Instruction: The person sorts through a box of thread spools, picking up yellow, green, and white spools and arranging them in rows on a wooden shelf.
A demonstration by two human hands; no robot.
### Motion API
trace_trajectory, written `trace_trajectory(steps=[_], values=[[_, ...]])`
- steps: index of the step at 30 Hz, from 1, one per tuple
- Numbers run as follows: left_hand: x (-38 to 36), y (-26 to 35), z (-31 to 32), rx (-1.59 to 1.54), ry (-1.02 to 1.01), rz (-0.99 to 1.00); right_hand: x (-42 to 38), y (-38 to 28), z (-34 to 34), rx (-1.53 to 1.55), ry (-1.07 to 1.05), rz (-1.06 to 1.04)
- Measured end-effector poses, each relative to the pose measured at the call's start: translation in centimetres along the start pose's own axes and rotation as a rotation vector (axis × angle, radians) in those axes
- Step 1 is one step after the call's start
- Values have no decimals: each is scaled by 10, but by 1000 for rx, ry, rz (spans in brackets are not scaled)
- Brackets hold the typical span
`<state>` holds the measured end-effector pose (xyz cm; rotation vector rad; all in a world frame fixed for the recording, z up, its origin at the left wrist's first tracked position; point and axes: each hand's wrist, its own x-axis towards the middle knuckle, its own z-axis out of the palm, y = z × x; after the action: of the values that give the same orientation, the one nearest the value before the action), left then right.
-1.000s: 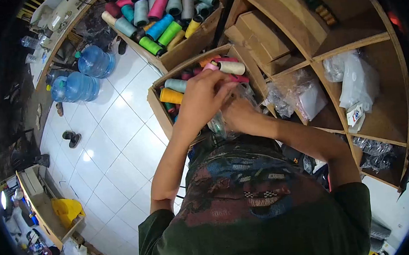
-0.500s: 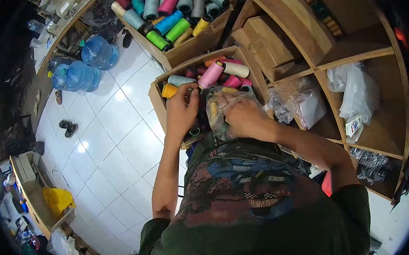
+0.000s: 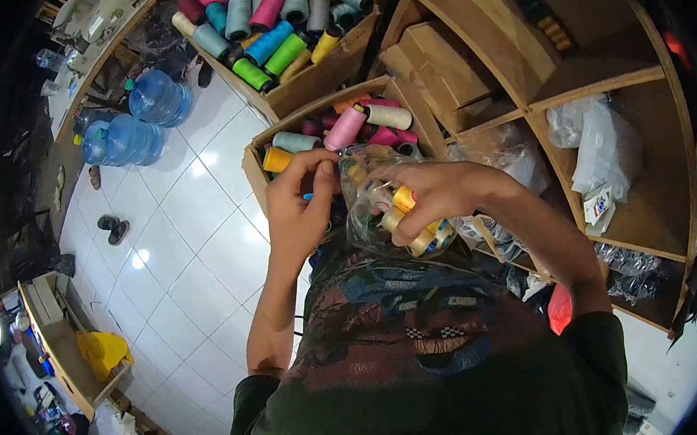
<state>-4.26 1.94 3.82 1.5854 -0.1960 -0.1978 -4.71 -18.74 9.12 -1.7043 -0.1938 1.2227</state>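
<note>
A clear plastic bag (image 3: 365, 216) with several small yellow and cream thread spools (image 3: 402, 200) lies against my shirt front, over the near edge of an open box. My right hand (image 3: 444, 199) is wrapped over the bag's right side, fingers curled round the bag and its spools. At the bag's upper left edge, my left hand (image 3: 306, 192) has thumb and forefinger pinched together; the bag's rim appears to be between them. Just beyond both hands, a pink cone (image 3: 345, 127), a cream cone (image 3: 390, 116) and a yellow cone (image 3: 277, 159) lie in the box (image 3: 255, 179).
A second box (image 3: 299, 87) of colourful thread cones stands behind. On the right is a wooden shelf (image 3: 597, 80) with plastic bags (image 3: 602, 147). Large blue water bottles (image 3: 160, 97) stand on the tiled floor at the left, near dark sandals (image 3: 113, 229). A yellow item (image 3: 103, 353) lies lower left.
My right hand has turned and shifted right and toward me, and more spools show in the bag. My left hand has moved slightly, its fingertips now at the bag's edge. The view has shifted slightly.
</note>
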Motion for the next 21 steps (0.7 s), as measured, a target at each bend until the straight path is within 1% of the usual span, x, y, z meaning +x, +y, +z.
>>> trace_trajectory(steps=[2,3,6,8,9,10,11,12,13,16,17,20,21], values=[[-1,0,2,21,-28,19,0,8,7,360,-38,54],[-1,2,3,29,-39,33,-3,10,7,470,-54,48],[-8,9,6,-41,-26,82,-23,-1,-1,613,-54,7],[-14,15,6,-108,-10,114,-35,-4,-3,709,-66,-127],[-17,21,5,-72,-9,230,-43,-6,-3,752,-61,-188],[-17,26,4,25,-94,376,-50,-5,-4,793,-54,-251],[-17,31,2,121,-178,524,-55,4,-4,848,-23,-388],[-17,40,0,218,-262,669,-62,6,-3,884,34,-431],[-18,58,-2,392,-485,592,-70,6,-2,919,92,-476],[-20,46,17,731,-737,331,-81,14,-3,1009,248,-600],[-13,32,24,804,-793,331,-82,18,-4,1025,288,-620],[17,8,56,1254,-1260,338,-85,26,-7,1027,402,-644],[13,-3,65,1323,-1269,234,-85,28,-6,1014,441,-640]])
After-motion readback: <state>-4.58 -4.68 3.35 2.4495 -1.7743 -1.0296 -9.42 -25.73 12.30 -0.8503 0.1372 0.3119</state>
